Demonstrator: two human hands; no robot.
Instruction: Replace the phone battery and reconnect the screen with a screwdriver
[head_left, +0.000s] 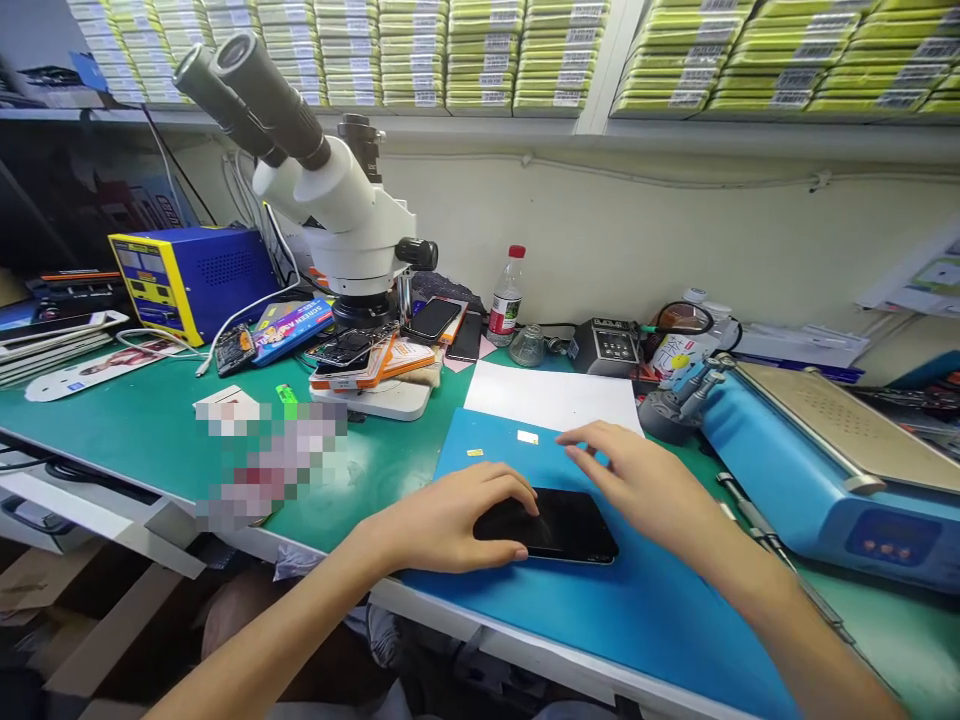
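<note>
A black smartphone (574, 525) lies flat, dark screen up, on a blue mat (465, 590). My left hand (469, 515) rests over the phone's left end. Its index finger touches the glass, and the thumb lies apart from it along the near edge; the other fingers are partly hidden. Above the mat, beyond the phone's right end, my right hand (630, 475) hovers with thumb and index finger apart and nothing between them. Close to its fingertips, on the mat, lies a small white piece (527, 437). A tiny yellow label (475, 453) sits farther left.
A microscope (337, 220) stands at the back left near a blue-yellow power unit (195, 280). White paper (551, 395) lies behind the mat. On the right are a blue machine (825, 480) and screwdrivers (757, 525). A bottle (506, 300) stands by the wall.
</note>
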